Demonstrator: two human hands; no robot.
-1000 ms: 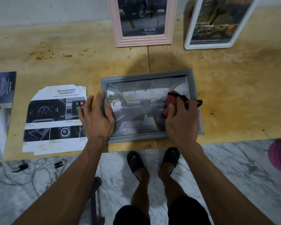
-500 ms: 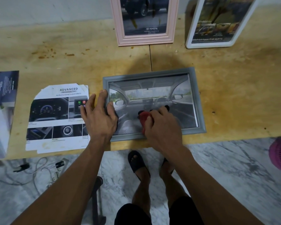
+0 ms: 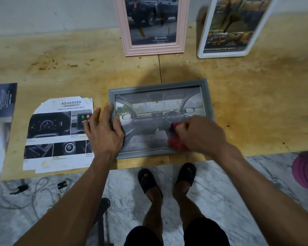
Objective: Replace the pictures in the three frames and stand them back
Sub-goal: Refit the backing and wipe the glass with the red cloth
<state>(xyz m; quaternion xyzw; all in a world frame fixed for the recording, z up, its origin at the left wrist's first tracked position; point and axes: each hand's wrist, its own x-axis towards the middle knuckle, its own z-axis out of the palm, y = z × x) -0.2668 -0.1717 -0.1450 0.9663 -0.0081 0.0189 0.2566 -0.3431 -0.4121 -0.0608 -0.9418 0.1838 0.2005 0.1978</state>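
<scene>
Person, head view: both forearms bare, no sleeves visible. Left hand point(image 3: 103, 132) and right hand point(image 3: 201, 134) without rings, watch or gloves. Black shorts point(image 3: 176, 235). Black open-toe slide sandals point(image 3: 149, 181) on both feet

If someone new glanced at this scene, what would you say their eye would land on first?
Probably the grey frame lying flat near the front edge of the wooden table, with the left hand pressing its left side and the right hand holding a red cloth on its glass. Next, the pink frame and white frame standing upright at the back.
</scene>
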